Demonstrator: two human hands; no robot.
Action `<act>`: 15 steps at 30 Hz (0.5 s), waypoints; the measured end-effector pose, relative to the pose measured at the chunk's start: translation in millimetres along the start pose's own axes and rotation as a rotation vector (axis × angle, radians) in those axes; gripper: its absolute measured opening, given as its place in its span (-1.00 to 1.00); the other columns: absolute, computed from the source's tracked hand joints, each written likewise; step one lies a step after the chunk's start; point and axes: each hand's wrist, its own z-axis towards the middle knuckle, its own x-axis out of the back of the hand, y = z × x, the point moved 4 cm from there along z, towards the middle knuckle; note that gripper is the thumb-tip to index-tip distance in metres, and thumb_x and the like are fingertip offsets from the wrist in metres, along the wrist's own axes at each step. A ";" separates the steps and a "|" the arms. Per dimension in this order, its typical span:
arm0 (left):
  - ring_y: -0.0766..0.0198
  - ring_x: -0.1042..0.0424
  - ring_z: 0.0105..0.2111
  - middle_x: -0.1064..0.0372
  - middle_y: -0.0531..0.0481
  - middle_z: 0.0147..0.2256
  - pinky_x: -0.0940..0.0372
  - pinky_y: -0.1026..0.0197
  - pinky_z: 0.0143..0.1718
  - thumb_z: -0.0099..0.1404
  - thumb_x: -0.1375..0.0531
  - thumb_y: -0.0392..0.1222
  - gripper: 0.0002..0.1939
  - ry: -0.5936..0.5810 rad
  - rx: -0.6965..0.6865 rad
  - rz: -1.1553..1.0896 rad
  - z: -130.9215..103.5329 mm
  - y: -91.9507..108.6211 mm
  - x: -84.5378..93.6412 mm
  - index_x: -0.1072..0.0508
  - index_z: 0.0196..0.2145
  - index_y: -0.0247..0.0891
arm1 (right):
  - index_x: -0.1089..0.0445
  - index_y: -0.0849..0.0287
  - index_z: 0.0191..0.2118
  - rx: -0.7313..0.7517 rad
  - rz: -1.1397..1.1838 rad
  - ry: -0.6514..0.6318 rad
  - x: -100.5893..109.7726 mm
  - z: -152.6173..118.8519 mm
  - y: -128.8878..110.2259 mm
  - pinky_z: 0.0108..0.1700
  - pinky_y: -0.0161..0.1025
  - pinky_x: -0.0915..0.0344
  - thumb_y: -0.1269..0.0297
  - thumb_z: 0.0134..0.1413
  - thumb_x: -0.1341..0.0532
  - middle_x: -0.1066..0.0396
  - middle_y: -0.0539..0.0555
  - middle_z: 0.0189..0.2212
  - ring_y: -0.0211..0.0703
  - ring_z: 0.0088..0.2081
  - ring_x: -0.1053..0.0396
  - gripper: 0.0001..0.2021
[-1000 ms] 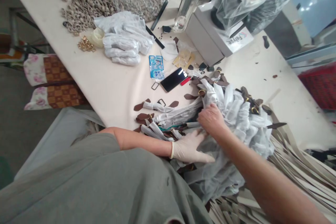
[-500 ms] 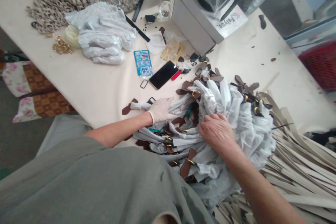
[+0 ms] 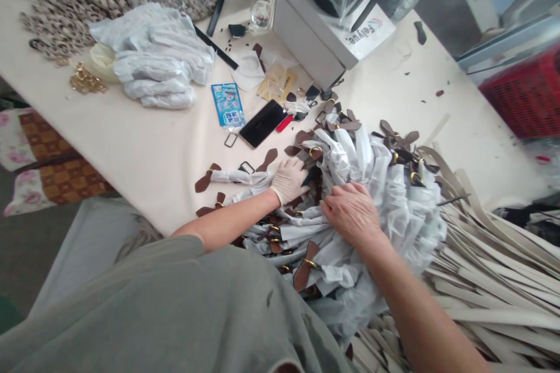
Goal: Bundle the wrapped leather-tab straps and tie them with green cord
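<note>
A large bundle of straps wrapped in thin white sheeting (image 3: 371, 157) lies in front of me, with brown leather tabs (image 3: 307, 265) and gold-coloured rings at the strap ends. My left hand (image 3: 289, 182), in a pale glove, is at the hollow in the middle of the bundle. Its thumb and fingers are apart, and the fingertips reach in among the straps. To its right, my right hand (image 3: 352, 211) has its fingers curled into the white-wrapped straps and grips them. One wrapped strap (image 3: 240, 176) sticks out to the left, beside a dark rectangular buckle (image 3: 246, 168).
Beyond the bundle lie a phone (image 3: 263, 123), a blue packet (image 3: 228, 106) and a white box (image 3: 324, 23). White-wrapped rolls (image 3: 153, 58), gold fittings (image 3: 86, 78) and many beige loops (image 3: 65, 17) are at the far left. Long beige strips (image 3: 490, 280) spread to the right.
My left hand has moved right, deeper into the bundle's middle, uncovering a brown tab on the table behind it. My right hand stays on the straps. The whole view has shifted slightly.
</note>
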 end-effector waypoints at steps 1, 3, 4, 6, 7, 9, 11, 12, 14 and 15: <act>-0.09 -0.26 0.08 -0.42 -0.20 -0.07 -0.14 -0.09 0.08 0.24 -0.36 -0.02 -0.69 0.011 0.015 -0.029 1.6 -2.5 -2.6 -0.57 -0.20 -0.33 | -0.42 0.12 -0.53 -0.001 0.000 0.019 0.4 -0.4 -0.3 0.00 -0.03 -0.01 0.28 0.33 -0.13 -0.32 0.09 -0.46 0.01 -0.26 -0.19 -0.64; 0.00 -0.32 0.03 -0.47 -0.14 -0.11 -0.18 -0.05 0.07 0.27 -0.35 -0.12 -0.83 0.050 0.030 -0.206 1.0 -9.5 -1.8 -0.58 -0.31 -0.29 | -0.42 0.12 -0.52 -0.007 0.005 0.052 0.6 -1.2 -0.2 0.00 -0.04 -0.01 0.26 0.34 -0.14 -0.32 0.08 -0.45 -0.01 -0.26 -0.20 -0.64; 0.06 -0.36 -0.02 -0.49 -0.11 -0.15 -0.20 0.00 0.06 0.26 -0.35 -0.15 -0.85 0.068 0.035 -0.348 -1.5 -13.3 1.1 -0.56 -0.36 -0.29 | -0.42 0.12 -0.52 -0.011 0.009 0.066 0.4 -1.5 0.0 0.00 -0.04 -0.01 0.25 0.35 -0.14 -0.32 0.08 -0.45 -0.02 -0.26 -0.20 -0.64; 0.19 -0.41 -0.15 -0.50 -0.06 -0.24 -0.26 0.10 0.00 0.26 -0.34 -0.17 -0.85 0.093 0.079 -0.680 -11.1 -20.1 9.8 -0.54 -0.39 -0.30 | -0.43 0.13 -0.51 -0.022 0.016 0.084 0.0 -1.8 0.5 0.00 -0.05 -0.02 0.24 0.35 -0.14 -0.33 0.07 -0.44 -0.03 -0.26 -0.20 -0.63; 0.25 -0.42 -0.21 -0.49 -0.03 -0.28 -0.29 0.15 -0.06 0.26 -0.33 -0.15 -0.84 0.097 0.134 -0.852 -18.0 -23.2 14.9 -0.54 -0.38 -0.31 | -0.44 0.13 -0.51 -0.027 0.019 0.091 -0.1 -1.9 0.7 0.00 -0.05 -0.01 0.23 0.35 -0.14 -0.34 0.07 -0.44 -0.03 -0.26 -0.20 -0.64; 0.31 -0.40 -0.33 -0.46 0.02 -0.37 -0.31 0.20 -0.19 0.24 -0.34 -0.05 -0.76 0.101 0.295 -1.162 -35.2 -27.8 27.5 -0.52 -0.36 -0.31 | -0.45 0.13 -0.50 -0.031 0.024 0.098 -0.1 -1.9 0.9 0.02 -0.06 -0.01 0.22 0.36 -0.13 -0.35 0.08 -0.43 -0.03 -0.25 -0.21 -0.63; 0.32 -0.41 -0.38 -0.45 0.04 -0.40 -0.33 0.22 -0.26 0.15 -0.40 0.08 -0.64 0.125 0.443 -1.418 -54.2 -31.7 49.3 -0.48 -0.38 -0.29 | -0.46 0.14 -0.49 -0.026 0.023 0.097 -0.2 -1.9 0.7 0.03 -0.06 -0.01 0.22 0.37 -0.12 -0.36 0.08 -0.42 -0.03 -0.24 -0.21 -0.63; 0.30 -0.43 -0.37 -0.45 0.05 -0.40 -0.36 0.21 -0.26 0.08 -0.44 0.11 -0.59 0.157 0.489 -1.521 -63.7 -35.0 66.3 -0.46 -0.39 -0.28 | -0.46 0.14 -0.48 -0.023 0.020 0.092 -0.5 -1.9 0.6 0.03 -0.06 -0.01 0.22 0.37 -0.12 -0.37 0.08 -0.42 -0.03 -0.24 -0.22 -0.63; 0.27 -0.47 -0.37 -0.45 0.07 -0.42 -0.42 0.15 -0.23 -0.04 -0.51 0.12 -0.52 0.295 0.554 -1.656 -84.7 -49.5 114.4 -0.41 -0.42 -0.25 | -0.48 0.14 -0.46 -0.024 0.008 0.077 -1.3 -1.5 0.6 0.02 -0.06 -0.02 0.22 0.37 -0.12 -0.39 0.08 -0.40 -0.03 -0.23 -0.23 -0.64; 0.29 -0.46 -0.41 -0.42 0.11 -0.46 -0.45 0.13 -0.23 -0.07 -0.53 0.11 -0.51 0.395 0.580 -1.687 -97.2 -61.1 144.3 -0.39 -0.44 -0.23 | -0.49 0.14 -0.46 -0.027 0.003 0.069 -1.7 -1.0 0.6 0.01 -0.06 -0.02 0.22 0.37 -0.12 -0.40 0.07 -0.40 -0.03 -0.23 -0.24 -0.64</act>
